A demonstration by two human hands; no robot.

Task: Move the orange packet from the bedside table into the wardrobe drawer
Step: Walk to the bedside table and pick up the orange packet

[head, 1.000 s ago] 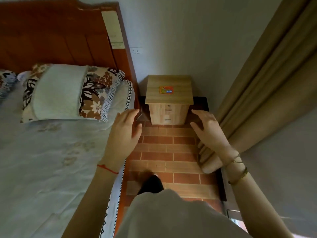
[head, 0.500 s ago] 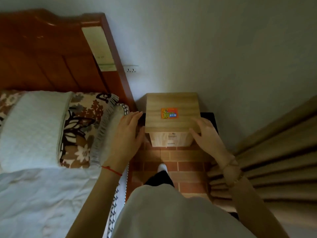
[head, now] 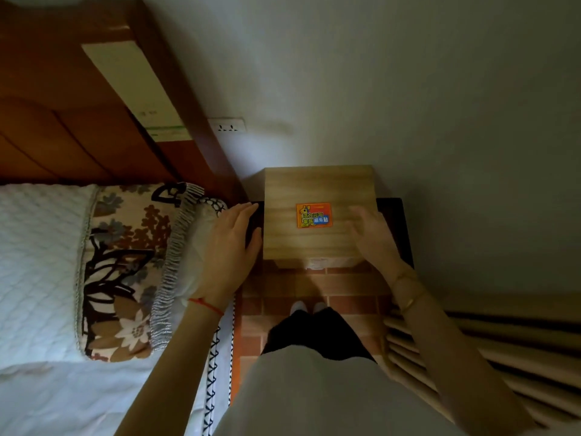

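Orange with blue and yellow print, the packet (head: 313,215) lies flat near the middle of the pale wood-grain top of the bedside table (head: 317,184), untouched by either hand. The right hand (head: 372,236) hovers over the table's right half, just beside the packet, fingers spread and slightly curled, holding nothing; its outline is blurred, so how close it sits to the wood cannot be told. The left hand (head: 228,250) hangs off the table's left edge, over the gap beside the bed, palm down, fingers loosely extended and likewise empty. A red string circles the left wrist and thin bangles the right. To the left sit a floral pillow (head: 125,272) and a white quilted one against the reddish wooden headboard (head: 78,127); a wall socket (head: 229,125) shows above the table, brick-pattern flooring below, and pleated curtain folds at the lower right. The step in hand looks like the reach to pick up, with nothing yet grasped. The next move likely calls for pinching a thin, flat packet off a smooth surface, perhaps by catching one edge, then carrying it to the wardrobe, which is nowhere in view
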